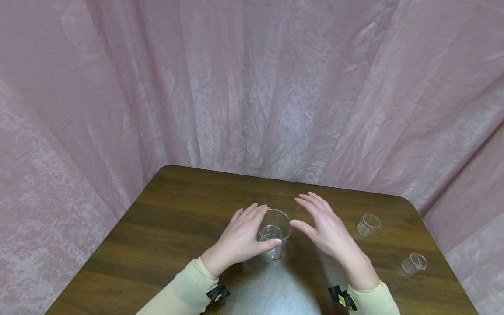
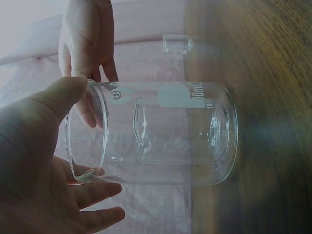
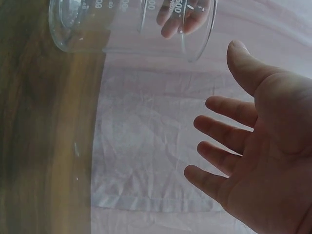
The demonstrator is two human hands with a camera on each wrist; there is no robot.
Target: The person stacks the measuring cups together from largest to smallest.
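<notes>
A large clear glass beaker (image 1: pixel 280 218) with white markings stands upright on the table, a smaller glass beaker (image 1: pixel 271 238) nested inside it. My left hand (image 1: pixel 241 238) holds the large beaker by its rim, thumb on the near side and index finger across from it. In the left wrist view the other fingers of that hand spread beside the glass. To the right of the rim is my right hand (image 1: pixel 324 227), fingers extended and thumb pointing toward the beaker. In the right wrist view its palm holds nothing, and a gap shows between thumb and glass.
Two small glass beakers stand on the right side: one farther back (image 1: pixel 369 225), another nearer the right edge (image 1: pixel 414 264). The brown wooden table (image 1: pixel 177 210) has rounded back corners. Pink curtains (image 1: pixel 275 87) hang close behind it and along both sides.
</notes>
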